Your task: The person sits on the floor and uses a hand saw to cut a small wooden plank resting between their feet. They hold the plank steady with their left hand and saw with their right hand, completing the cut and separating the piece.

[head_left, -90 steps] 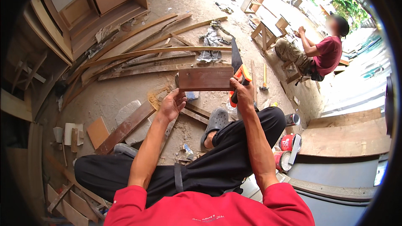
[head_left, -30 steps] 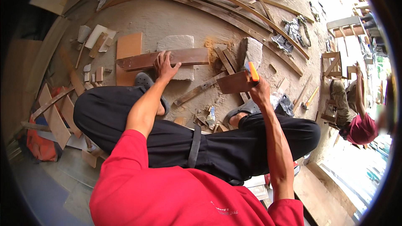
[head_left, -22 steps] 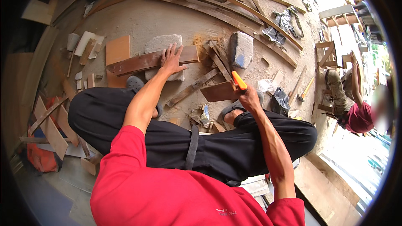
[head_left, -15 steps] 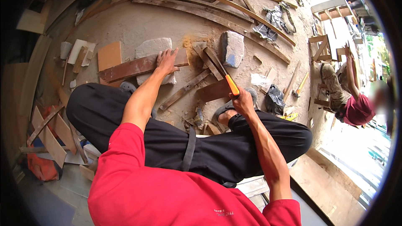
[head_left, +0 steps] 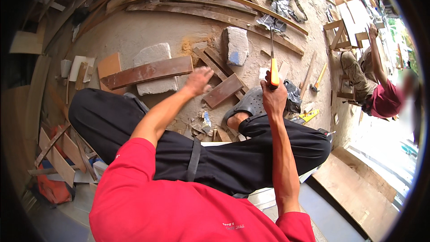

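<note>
My right hand (head_left: pixel 274 99) is shut on the orange handle of a handsaw (head_left: pixel 273 69), whose thin blade points up and away over the ground. My left hand (head_left: pixel 197 80) hovers with fingers apart just past the right end of a long brown plank (head_left: pixel 147 72). That plank lies across a grey stone block (head_left: pixel 153 68). A short brown board (head_left: pixel 224 90) lies flat on the ground between my two hands, above my sandalled foot (head_left: pixel 249 104). I sit with black-trousered legs folded.
A second stone block (head_left: pixel 236 45) stands beyond the short board. Long curved wooden strips (head_left: pixel 210 1) arc across the far ground. Offcuts (head_left: pixel 109 65) lie at left, more scraps (head_left: pixel 53 152) by my left knee. Another person (head_left: pixel 380 94) in a red shirt sits at right among wooden frames.
My left hand has lifted off the long plank. The short board has left my right hand and lies on the ground, and the saw has swung upright to the right.
</note>
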`<action>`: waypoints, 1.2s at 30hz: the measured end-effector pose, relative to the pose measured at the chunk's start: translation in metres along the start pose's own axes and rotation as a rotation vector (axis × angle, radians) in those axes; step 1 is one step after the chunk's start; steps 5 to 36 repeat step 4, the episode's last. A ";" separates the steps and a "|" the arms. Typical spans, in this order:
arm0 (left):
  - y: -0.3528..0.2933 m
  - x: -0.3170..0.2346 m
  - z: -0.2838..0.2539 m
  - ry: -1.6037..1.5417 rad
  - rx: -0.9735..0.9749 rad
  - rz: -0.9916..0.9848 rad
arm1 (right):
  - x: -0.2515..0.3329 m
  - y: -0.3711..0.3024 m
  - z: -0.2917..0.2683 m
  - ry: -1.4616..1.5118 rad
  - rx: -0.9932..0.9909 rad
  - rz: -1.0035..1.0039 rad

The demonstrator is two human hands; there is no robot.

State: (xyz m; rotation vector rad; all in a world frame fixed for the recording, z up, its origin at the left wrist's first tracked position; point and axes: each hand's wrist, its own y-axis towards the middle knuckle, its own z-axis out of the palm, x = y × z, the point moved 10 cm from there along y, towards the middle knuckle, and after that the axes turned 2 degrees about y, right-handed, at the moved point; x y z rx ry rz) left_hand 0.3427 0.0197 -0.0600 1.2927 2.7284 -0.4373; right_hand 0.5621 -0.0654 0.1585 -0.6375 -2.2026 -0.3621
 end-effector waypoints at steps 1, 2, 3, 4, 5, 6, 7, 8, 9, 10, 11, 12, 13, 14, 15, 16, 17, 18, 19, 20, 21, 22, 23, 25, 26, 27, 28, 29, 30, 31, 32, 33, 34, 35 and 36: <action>0.008 -0.022 0.013 -0.142 0.112 -0.028 | -0.005 0.002 -0.006 -0.008 -0.007 0.012; 0.015 -0.042 0.020 -0.185 0.176 -0.060 | -0.015 0.005 -0.008 -0.014 0.001 0.040; 0.019 -0.054 0.028 -0.228 0.241 -0.095 | -0.017 0.006 -0.007 -0.024 0.004 0.071; 0.023 -0.063 0.038 -0.276 0.289 -0.134 | -0.019 0.008 -0.003 -0.007 0.038 0.110; 0.023 -0.063 0.038 -0.276 0.289 -0.134 | -0.019 0.008 -0.003 -0.007 0.038 0.110; 0.023 -0.063 0.038 -0.276 0.289 -0.134 | -0.019 0.008 -0.003 -0.007 0.038 0.110; 0.023 -0.063 0.038 -0.276 0.289 -0.134 | -0.019 0.008 -0.003 -0.007 0.038 0.110; 0.023 -0.063 0.038 -0.276 0.289 -0.134 | -0.019 0.008 -0.003 -0.007 0.038 0.110; 0.023 -0.063 0.038 -0.276 0.289 -0.134 | -0.019 0.008 -0.003 -0.007 0.038 0.110; 0.023 -0.063 0.038 -0.276 0.289 -0.134 | -0.019 0.008 -0.003 -0.007 0.038 0.110; 0.023 -0.063 0.038 -0.276 0.289 -0.134 | -0.019 0.008 -0.003 -0.007 0.038 0.110; 0.023 -0.063 0.038 -0.276 0.289 -0.134 | -0.019 0.008 -0.003 -0.007 0.038 0.110; 0.023 -0.063 0.038 -0.276 0.289 -0.134 | -0.019 0.008 -0.003 -0.007 0.038 0.110; 0.023 -0.063 0.038 -0.276 0.289 -0.134 | -0.019 0.008 -0.003 -0.007 0.038 0.110; 0.023 -0.063 0.038 -0.276 0.289 -0.134 | -0.019 0.008 -0.003 -0.007 0.038 0.110; 0.023 -0.063 0.038 -0.276 0.289 -0.134 | -0.019 0.008 -0.003 -0.007 0.038 0.110; 0.023 -0.063 0.038 -0.276 0.289 -0.134 | -0.019 0.008 -0.003 -0.007 0.038 0.110; 0.023 -0.063 0.038 -0.276 0.289 -0.134 | -0.019 0.008 -0.003 -0.007 0.038 0.110; 0.023 -0.063 0.038 -0.276 0.289 -0.134 | -0.019 0.008 -0.003 -0.007 0.038 0.110; 0.023 -0.063 0.038 -0.276 0.289 -0.134 | -0.019 0.008 -0.003 -0.007 0.038 0.110; 0.023 -0.063 0.038 -0.276 0.289 -0.134 | -0.019 0.008 -0.003 -0.007 0.038 0.110; 0.023 -0.063 0.038 -0.276 0.289 -0.134 | -0.019 0.008 -0.003 -0.007 0.038 0.110; 0.023 -0.063 0.038 -0.276 0.289 -0.134 | -0.019 0.008 -0.003 -0.007 0.038 0.110; 0.023 -0.063 0.038 -0.276 0.289 -0.134 | -0.019 0.008 -0.003 -0.007 0.038 0.110; 0.023 -0.063 0.038 -0.276 0.289 -0.134 | -0.019 0.008 -0.003 -0.007 0.038 0.110; 0.023 -0.063 0.038 -0.276 0.289 -0.134 | -0.019 0.008 -0.003 -0.007 0.038 0.110; 0.023 -0.063 0.038 -0.276 0.289 -0.134 | -0.019 0.008 -0.003 -0.007 0.038 0.110; 0.023 -0.063 0.038 -0.276 0.289 -0.134 | -0.019 0.008 -0.003 -0.007 0.038 0.110; 0.023 -0.063 0.038 -0.276 0.289 -0.134 | -0.019 0.008 -0.003 -0.007 0.038 0.110; 0.023 -0.063 0.038 -0.276 0.289 -0.134 | -0.019 0.008 -0.003 -0.007 0.038 0.110; 0.023 -0.063 0.038 -0.276 0.289 -0.134 | -0.019 0.008 -0.003 -0.007 0.038 0.110; 0.023 -0.063 0.038 -0.276 0.289 -0.134 | -0.019 0.008 -0.003 -0.007 0.038 0.110; 0.023 -0.063 0.038 -0.276 0.289 -0.134 | -0.019 0.008 -0.003 -0.007 0.038 0.110; 0.023 -0.063 0.038 -0.276 0.289 -0.134 | -0.019 0.008 -0.003 -0.007 0.038 0.110; 0.023 -0.063 0.038 -0.276 0.289 -0.134 | -0.019 0.008 -0.003 -0.007 0.038 0.110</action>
